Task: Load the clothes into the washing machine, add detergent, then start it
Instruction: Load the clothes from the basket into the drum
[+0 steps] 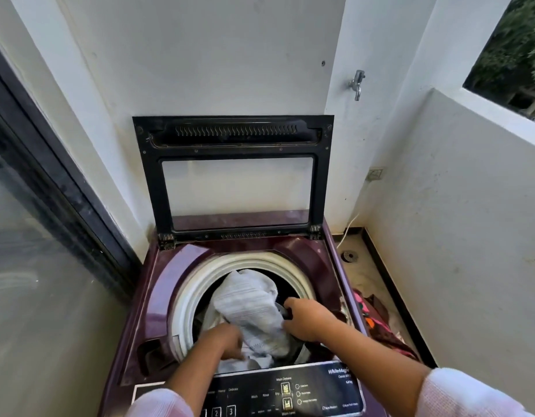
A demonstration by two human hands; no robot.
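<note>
A maroon top-loading washing machine (158, 284) stands in front of me with its black-framed glass lid (233, 139) raised against the wall. A white and grey striped garment (248, 305) bulges out of the drum, inside the white drum rim (200, 278). My left hand (227, 341) grips the garment's lower part, its fingers curled into the cloth. My right hand (305, 322) grips the garment's right side together with a dark piece of clothing (285, 311). Along the front edge runs the black control panel (320, 386).
A heap of pink and dark clothes (377, 320) lies on the floor to the machine's right. A tap (357, 84) and a wall socket (376, 173) are on the right wall, with a floor drain (350, 256) below. A glass sliding door (34, 236) fills the left.
</note>
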